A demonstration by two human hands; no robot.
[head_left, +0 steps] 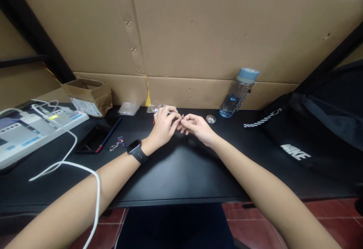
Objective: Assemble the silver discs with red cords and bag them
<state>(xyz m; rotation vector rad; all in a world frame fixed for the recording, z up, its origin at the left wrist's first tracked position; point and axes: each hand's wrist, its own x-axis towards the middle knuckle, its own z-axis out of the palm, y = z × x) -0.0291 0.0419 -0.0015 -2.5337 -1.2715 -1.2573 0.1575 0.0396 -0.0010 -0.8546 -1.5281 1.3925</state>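
Observation:
Over the black table (181, 181), both hands meet near the middle. My left hand (165, 125), with a dark watch (137, 150) on its wrist, has its fingers closed on a small thin item (182, 117). My right hand (196, 127) pinches the same item from the other side. Fingers cover most of it, so I cannot make out what it is. Something small and red (154, 121) shows at the left edge of my left hand. A small clear round piece (210, 119) lies just right of my right hand.
Along the back stand an open cardboard box (92, 95), plastic bags (128, 108) and a blue-capped bottle (235, 94). At left lie a power strip (42, 129), white cable (98, 192), phone (95, 135), pen (109, 135) and keychain (121, 141). A black bag (317, 128) fills the right.

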